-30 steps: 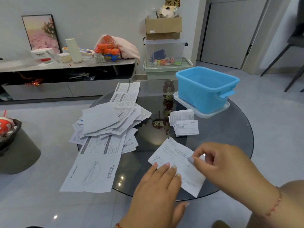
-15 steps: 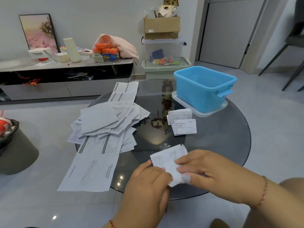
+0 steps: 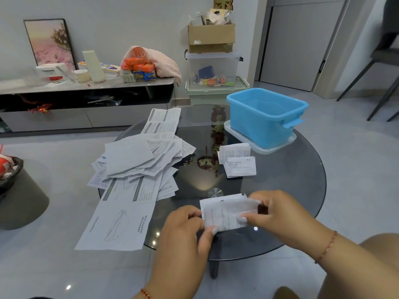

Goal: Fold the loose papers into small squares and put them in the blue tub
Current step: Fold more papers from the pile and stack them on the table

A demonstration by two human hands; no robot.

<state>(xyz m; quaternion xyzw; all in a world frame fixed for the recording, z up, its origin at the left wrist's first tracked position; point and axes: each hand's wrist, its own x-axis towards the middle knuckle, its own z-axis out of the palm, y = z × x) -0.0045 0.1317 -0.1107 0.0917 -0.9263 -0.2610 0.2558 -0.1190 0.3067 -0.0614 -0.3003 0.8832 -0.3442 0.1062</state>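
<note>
Left hand point(image 3: 185, 225) and right hand point(image 3: 278, 214) each pinch the folded paper point(image 3: 226, 212) above the near table point(image 3: 291, 190) edge.

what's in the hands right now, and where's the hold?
One partly folded paper. The left hand pinches its left edge near the lower corner; the right hand grips its right edge. It is held just above the glass table.

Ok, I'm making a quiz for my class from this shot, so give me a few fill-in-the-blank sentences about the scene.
1. Both hands, left hand and right hand, hold one ____ paper.
2. The blue tub stands on a clear ____.
3. The folded papers lie on the table, ____ the tub.
4. The loose papers lie to the ____ of the hands.

Missing: folded; lid; outside; left
</note>
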